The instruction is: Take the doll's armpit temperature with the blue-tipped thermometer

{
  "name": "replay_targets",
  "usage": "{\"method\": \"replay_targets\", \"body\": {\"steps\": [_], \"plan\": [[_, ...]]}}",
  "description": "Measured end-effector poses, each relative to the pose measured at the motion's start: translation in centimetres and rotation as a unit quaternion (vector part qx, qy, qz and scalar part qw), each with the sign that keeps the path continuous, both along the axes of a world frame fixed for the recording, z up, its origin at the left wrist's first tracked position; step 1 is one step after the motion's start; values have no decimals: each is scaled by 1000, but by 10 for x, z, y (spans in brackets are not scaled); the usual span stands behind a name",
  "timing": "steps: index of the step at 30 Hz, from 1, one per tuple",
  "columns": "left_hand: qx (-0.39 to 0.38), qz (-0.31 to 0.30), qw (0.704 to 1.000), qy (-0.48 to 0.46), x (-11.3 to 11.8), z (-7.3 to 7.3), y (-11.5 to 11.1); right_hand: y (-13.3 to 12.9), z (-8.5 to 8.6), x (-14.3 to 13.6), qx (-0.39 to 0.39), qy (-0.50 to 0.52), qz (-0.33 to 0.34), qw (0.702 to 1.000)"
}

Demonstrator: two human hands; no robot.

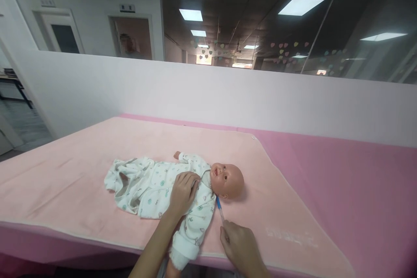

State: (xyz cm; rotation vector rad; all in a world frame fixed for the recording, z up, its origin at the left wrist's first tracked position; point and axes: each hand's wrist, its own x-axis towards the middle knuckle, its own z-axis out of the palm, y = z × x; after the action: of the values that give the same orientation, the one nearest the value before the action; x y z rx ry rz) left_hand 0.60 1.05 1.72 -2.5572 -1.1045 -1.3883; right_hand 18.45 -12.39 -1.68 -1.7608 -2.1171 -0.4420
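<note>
A baby doll (228, 181) lies on its back, its head to the right, dressed in a white patterned garment (153, 186). My left hand (183, 191) rests on the doll's chest near the collar, fingers laid over the cloth and slightly bent. Between the fingers of my right hand (239, 241) is a thin pale stick with a blue end (219, 204). That blue end points up at the doll's neck and shoulder; whether it touches cannot be made out. One doll arm in its sleeve (185, 245) hangs over the near edge.
A peach-coloured mat (81, 152) covers most of the pink table surface (325, 169). Behind it runs a low white wall (208, 95) with glass above. Through a doorway at the back a person (128, 45) is visible. A dark-framed table (14, 87) stands far left.
</note>
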Motion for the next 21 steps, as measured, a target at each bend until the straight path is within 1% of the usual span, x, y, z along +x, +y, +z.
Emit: {"method": "replay_targets", "body": {"steps": [3,6,9,12,15,17,19,21], "plan": [[-4,-3,1000,-9,0,-1,-1,5,5,0,-54,29,-33,998],[-5,-16,1000,-8,-1,-1,-2,10,9,2,-92,31,-47,994],[-2,-18,1000,-15,-1,-2,-2,15,17,2,-113,22,-46,992],[-2,-12,999,-36,0,-6,-1,26,33,-9,-106,40,-26,993],[8,-9,998,-64,1,-9,1,48,52,-32,-75,117,16,990],[23,-6,997,-78,1,-10,2,68,62,-51,-23,196,35,980],[37,2,996,-85,0,-10,2,89,64,-68,54,290,46,955],[42,10,995,-88,-1,-9,1,105,58,-81,116,363,66,922]]}}
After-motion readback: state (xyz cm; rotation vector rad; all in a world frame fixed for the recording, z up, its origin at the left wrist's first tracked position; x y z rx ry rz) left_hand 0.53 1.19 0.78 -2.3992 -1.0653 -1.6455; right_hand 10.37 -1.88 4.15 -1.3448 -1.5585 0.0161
